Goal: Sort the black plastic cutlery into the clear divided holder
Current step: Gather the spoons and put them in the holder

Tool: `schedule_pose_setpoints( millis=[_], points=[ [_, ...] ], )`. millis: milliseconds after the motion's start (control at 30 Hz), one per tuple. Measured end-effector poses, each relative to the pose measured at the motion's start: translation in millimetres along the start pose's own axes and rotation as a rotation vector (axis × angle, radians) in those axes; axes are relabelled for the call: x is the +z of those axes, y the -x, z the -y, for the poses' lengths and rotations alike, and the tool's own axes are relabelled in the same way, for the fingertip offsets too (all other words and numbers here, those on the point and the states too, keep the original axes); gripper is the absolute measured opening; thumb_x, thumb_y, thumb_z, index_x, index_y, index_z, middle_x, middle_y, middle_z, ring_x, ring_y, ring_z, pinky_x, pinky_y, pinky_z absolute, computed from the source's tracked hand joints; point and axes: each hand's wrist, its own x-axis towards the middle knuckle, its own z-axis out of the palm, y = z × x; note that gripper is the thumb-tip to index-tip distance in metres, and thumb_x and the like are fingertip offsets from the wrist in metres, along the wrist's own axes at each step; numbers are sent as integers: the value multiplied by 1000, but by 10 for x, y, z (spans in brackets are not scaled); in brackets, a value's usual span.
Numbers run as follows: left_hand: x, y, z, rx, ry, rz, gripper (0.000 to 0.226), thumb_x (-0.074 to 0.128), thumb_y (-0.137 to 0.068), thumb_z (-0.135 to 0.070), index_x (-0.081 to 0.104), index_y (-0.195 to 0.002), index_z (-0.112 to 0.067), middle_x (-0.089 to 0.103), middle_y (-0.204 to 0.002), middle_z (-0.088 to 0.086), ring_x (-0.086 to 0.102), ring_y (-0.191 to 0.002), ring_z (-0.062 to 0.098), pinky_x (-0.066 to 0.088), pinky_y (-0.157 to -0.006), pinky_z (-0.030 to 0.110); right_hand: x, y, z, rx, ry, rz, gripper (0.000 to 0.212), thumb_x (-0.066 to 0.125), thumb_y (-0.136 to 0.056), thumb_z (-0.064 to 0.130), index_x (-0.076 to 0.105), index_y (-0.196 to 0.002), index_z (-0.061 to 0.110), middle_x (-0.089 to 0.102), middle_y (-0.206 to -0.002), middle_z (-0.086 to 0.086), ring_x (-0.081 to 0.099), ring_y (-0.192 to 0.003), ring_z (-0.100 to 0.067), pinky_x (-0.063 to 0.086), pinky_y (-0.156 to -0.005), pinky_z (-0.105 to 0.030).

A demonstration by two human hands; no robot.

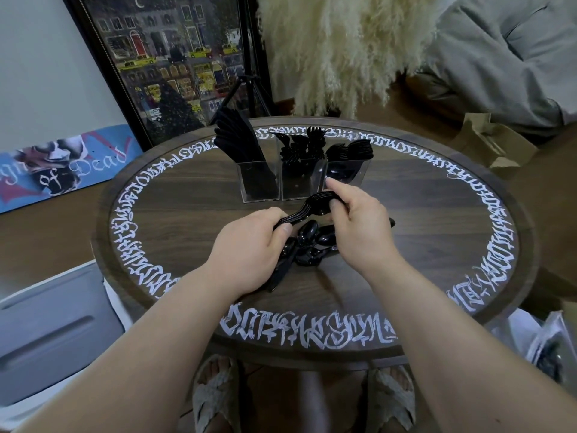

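Clearly the risk lies in the nested stack of spoons point(304, 209): held only at its two ends, it could fan apart and spill if either grip loosens on the way to the clear divided holder point(301, 179). The left hand point(249, 245) pinches the handle end, fingers curled under. The right hand point(359, 220) clasps the bowl end, just in front of the holder's right compartment. More loose spoons point(312, 245) lie on the tabletop point(437, 229) beneath both hands, still unsorted.

Dim, soft indoor light; wide-angle bending at edges, slight overall softness.
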Motion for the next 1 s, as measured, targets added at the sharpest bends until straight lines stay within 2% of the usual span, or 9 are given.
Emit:
schedule_pose_setpoints(
  millis=[100, 267, 400, 533, 600, 667, 733, 867, 1000],
  points=[
    [-10, 6, -9, 46, 15, -11, 16, 37, -100, -31, 52, -100, -28, 50, -75, -15, 49, -72, 5, 34, -65, 27, -81, -21, 43, 207, -370, 9, 33, 50, -96, 7, 62, -124, 19, 66, -77, 1, 60, -68, -6, 53, -71, -23],
    [17, -1, -25, 74, 31, -40, 24, 38, -99, -32, 57, -114, -29, 56, -93, -11, 52, -92, 14, 39, -75, 30, -238, 37, 121, 210, -572, -10, 26, 55, -92, -1, 69, -97, 21, 66, -68, 3, 60, -61, -5, 49, -61, -17],
    [-15, -80, -150, 69, -63, -178, 45, 47, -96, -36, 45, -140, -25, 52, -124, -2, 41, -118, 19, 32, -91, 26, -484, 54, 186, 54, -438, -195, 28, 57, -91, -1, 68, -98, 24, 67, -70, 7, 62, -62, -1, 55, -67, -20],
    [-87, -309, -216, 102, -155, -256, 54, 47, -93, -38, 42, -142, -16, 47, -138, 3, 36, -128, 25, 34, -104, 39, -786, -147, 222, -126, -202, -435, 24, 58, -89, 14, 69, -107, 24, 69, -83, 12, 69, -77, -11, 56, -80, -36],
    [-116, -452, -250, 138, -217, -261, 56, 50, -90, -38, 44, -141, -15, 46, -140, 4, 36, -130, 27, 38, -104, 46, -912, -311, 237, -243, -56, -513, 26, 56, -88, 14, 71, -110, 13, 72, -92, 1, 68, -85, -13, 53, -86, -28],
    [-148, -586, -296, 139, -264, -242, 56, 54, -91, -36, 42, -142, -16, 41, -145, 3, 32, -133, 27, 37, -103, 46, -997, -521, 274, -356, 104, -552, 27, 56, -88, 9, 70, -111, 7, 73, -100, -6, 63, -92, -11, 41, -88, -9],
    [-158, -701, -308, 125, -318, -187, 59, 52, -92, -38, 36, -146, -19, 32, -151, -1, 23, -137, 23, 33, -105, 45, -1002, -738, 297, -435, 236, -519, 28, 55, -87, 5, 70, -110, 4, 72, -101, -10, 64, -94, -17, 40, -85, -10],
    [-86, -821, -268, 128, -404, -110, 63, 45, -94, -44, 24, -150, -24, 21, -156, -5, 13, -142, 20, 27, -110, 42, -798, -999, 229, -471, 442, -322, 27, 54, -87, 4, 70, -109, 5, 72, -98, -14, 68, -89, -33, 53, -76, -37],
    [5, -827, -219, 124, -411, -88, 65, 45, -94, -44, 21, -150, -23, 17, -157, -4, 11, -142, 20, 25, -110, 42, -581, -1123, 142, -322, 568, -21, 33, 45, -96, 10, 61, -125, 9, 65, -117, -13, 58, -108, -34, 46, -91, -40]
  ],
)
